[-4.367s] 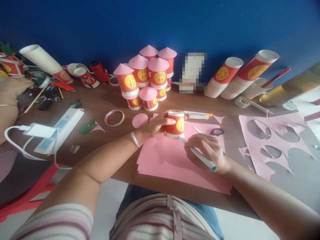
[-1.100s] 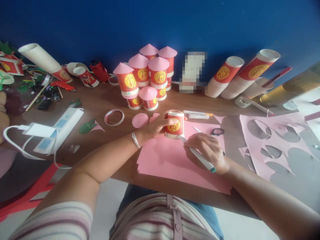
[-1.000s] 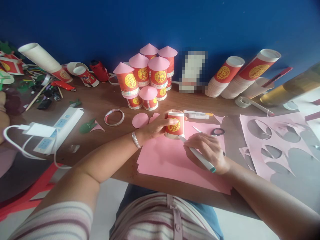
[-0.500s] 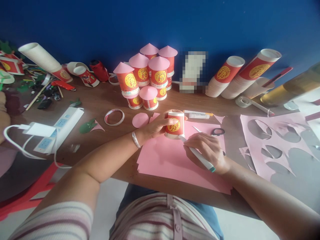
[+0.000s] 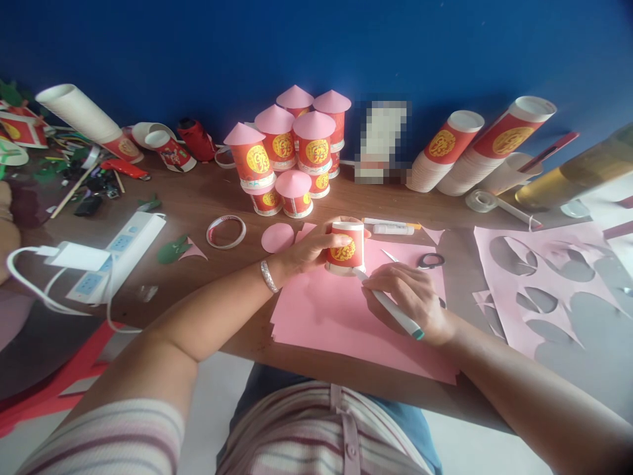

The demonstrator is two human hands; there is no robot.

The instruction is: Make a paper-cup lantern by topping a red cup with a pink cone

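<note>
My left hand (image 5: 324, 245) is wrapped round a red paper cup (image 5: 352, 253) with a gold emblem, thumb across its front. Between the fingers of my right hand (image 5: 408, 293) is a white marker pen (image 5: 395, 311) with a green end; its tip is at the white band near the cup's lower right edge. Whether the tip touches the cup I cannot tell. Beneath both hands lies a stack of pink paper sheets (image 5: 321, 316). Scissors (image 5: 432, 260) with dark handles rest on the paper, partly behind my right hand.
Red cups with pink cone tops (image 5: 297, 185) stand grouped behind my hands. Stacked paper cups (image 5: 445, 148) lean against the wall at right, near a tape roll (image 5: 481, 200) and cut pink paper (image 5: 509, 290). At left are a power strip (image 5: 131, 247) and a tape ring (image 5: 226, 247).
My left hand has turned the cup very slightly, its gold emblem shifting a little left. The marker stays at the cup's lower edge.
</note>
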